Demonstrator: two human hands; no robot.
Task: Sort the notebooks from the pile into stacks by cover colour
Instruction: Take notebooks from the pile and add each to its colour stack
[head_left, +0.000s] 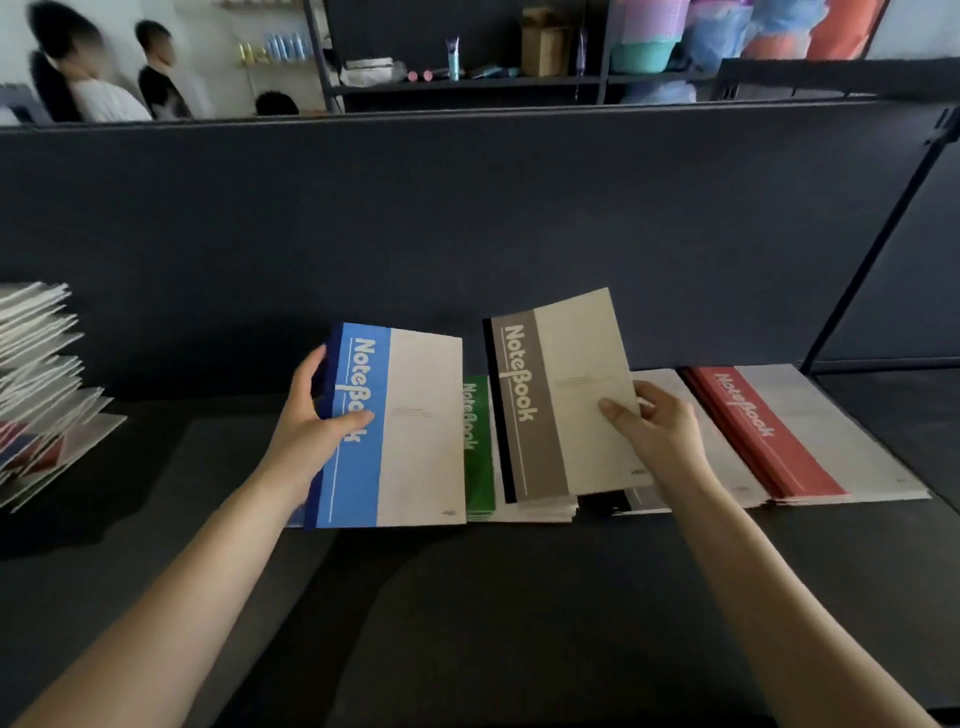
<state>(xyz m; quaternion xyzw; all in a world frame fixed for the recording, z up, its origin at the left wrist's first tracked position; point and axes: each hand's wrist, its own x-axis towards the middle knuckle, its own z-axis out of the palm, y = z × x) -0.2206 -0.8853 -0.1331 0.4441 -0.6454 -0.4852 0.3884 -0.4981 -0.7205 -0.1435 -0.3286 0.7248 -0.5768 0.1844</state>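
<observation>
My left hand (317, 415) grips a blue-banded notebook (395, 431) by its spine, thumb on the cover, tilted up above the table's left-centre. My right hand (654, 421) pinches a grey-banded notebook (561, 395) at its right edge and holds it raised over the stacks. Beneath and between them lies a green stack (478, 447). A grey-and-black stack (639, 499) shows under the raised grey notebook. A red stack (769, 431) lies flat at the right. The unsorted pile (36, 384) sits at the far left, fanned and untidy.
A dark partition wall (467, 223) rises right behind the stacks. A black slanted frame bar (878, 244) stands at the right. The dark table (493, 597) runs toward me. People and shelves show beyond the partition.
</observation>
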